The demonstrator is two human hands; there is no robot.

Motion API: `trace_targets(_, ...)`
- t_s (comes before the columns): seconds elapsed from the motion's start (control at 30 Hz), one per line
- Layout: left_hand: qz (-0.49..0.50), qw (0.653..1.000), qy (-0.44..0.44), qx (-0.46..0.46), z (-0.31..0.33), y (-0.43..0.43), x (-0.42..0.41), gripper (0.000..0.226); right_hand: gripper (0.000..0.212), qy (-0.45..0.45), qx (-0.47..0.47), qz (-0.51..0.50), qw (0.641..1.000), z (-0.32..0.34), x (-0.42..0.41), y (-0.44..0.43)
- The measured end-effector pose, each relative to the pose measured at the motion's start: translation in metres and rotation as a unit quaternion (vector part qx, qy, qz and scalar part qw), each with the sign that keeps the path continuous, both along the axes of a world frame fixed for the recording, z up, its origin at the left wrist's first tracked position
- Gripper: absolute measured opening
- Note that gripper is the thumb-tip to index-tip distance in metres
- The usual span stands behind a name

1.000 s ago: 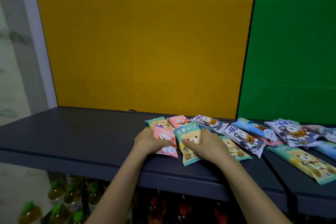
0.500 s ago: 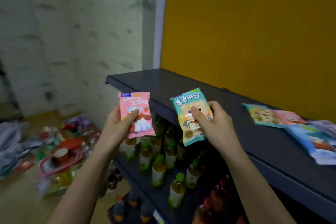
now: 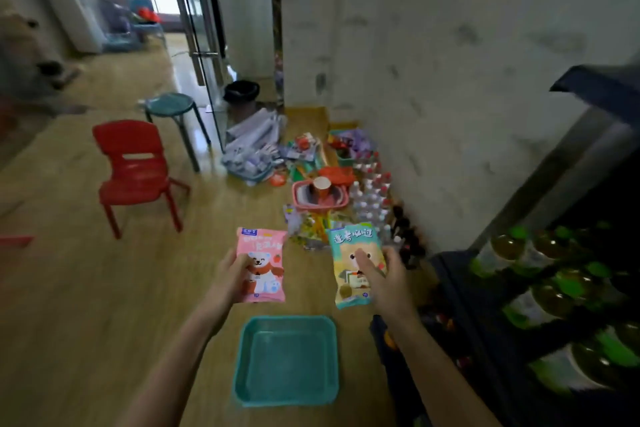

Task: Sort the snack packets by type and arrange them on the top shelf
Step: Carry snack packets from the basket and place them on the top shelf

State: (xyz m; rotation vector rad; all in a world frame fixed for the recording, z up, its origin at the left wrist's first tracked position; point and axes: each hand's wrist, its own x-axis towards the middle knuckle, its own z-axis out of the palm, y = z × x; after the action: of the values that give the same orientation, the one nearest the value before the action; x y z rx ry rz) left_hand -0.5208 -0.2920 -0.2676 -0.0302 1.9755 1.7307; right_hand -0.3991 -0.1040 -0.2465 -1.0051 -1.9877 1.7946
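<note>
From the head view, both hands are held out over the wooden floor point(image 3: 86, 305), each with one snack packet. The left hand point(image 3: 232, 274) grips a pink packet point(image 3: 263, 263) by its left edge, thumb across the front and fingers clamped behind it. The right hand point(image 3: 388, 282) holds a teal packet point(image 3: 355, 267) the same way, thumb pressed on the bear print and fingers closed round the back. The two packets are upright, side by side but apart.

Just below them a teal tray point(image 3: 242, 357) lies on the floor. At the right edge stands the dark shelf point(image 3: 599, 87), well apart from both packets; its lower tiers seem to hold green-capped bottles point(image 3: 554, 288), though that side is blurred. Farther off are a red chair point(image 3: 133, 166), a stool point(image 3: 173, 106), and a heap of goods point(image 3: 311, 163) along the wall.
</note>
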Motion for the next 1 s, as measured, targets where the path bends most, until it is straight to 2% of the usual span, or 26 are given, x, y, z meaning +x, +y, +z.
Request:
trace_targets(0.2,-0.034,0.994,-0.101,-0.040,-0.121,-0.031,-0.066,0.015,0.013,-0.065,-0.051,0.027,0.996,-0.132,-0.076,-0.032)
trace_targets(0.4,-0.035,0.985,-0.148,-0.085,-0.284,-0.038,-0.099,0.016,0.016,-0.141,-0.047,0.043,0.988,-0.301,-0.107,-0.045)
trace_targets(0.53,-0.022,0.980,-0.159,-0.114,-0.413,-0.035,-0.112,0.026,0.015,-0.171,-0.022,0.027,0.985,-0.443,-0.117,-0.055)
trace_targets(0.63,-0.007,0.977,-0.173,-0.128,-0.511,-0.033,-0.115,0.027,0.013,-0.183,-0.043,0.020,0.982,-0.536,-0.124,-0.061)
trace_targets(0.77,-0.001,0.973,-0.176,-0.152,-0.629,-0.030,-0.116,0.027,0.014,-0.226,-0.068,0.081,0.968,-0.656,-0.137,-0.060)
trace_targets(0.9,-0.022,0.968,-0.162,-0.190,-0.725,-0.030,-0.125,0.037,0.015,-0.246,-0.087,0.113,0.959,-0.755,-0.152,-0.057)
trace_targets(1.0,-0.035,0.966,-0.130,-0.222,-0.777,-0.026,-0.134,0.034,0.014,-0.251,-0.095,0.144,0.953,-0.810,-0.164,-0.058)
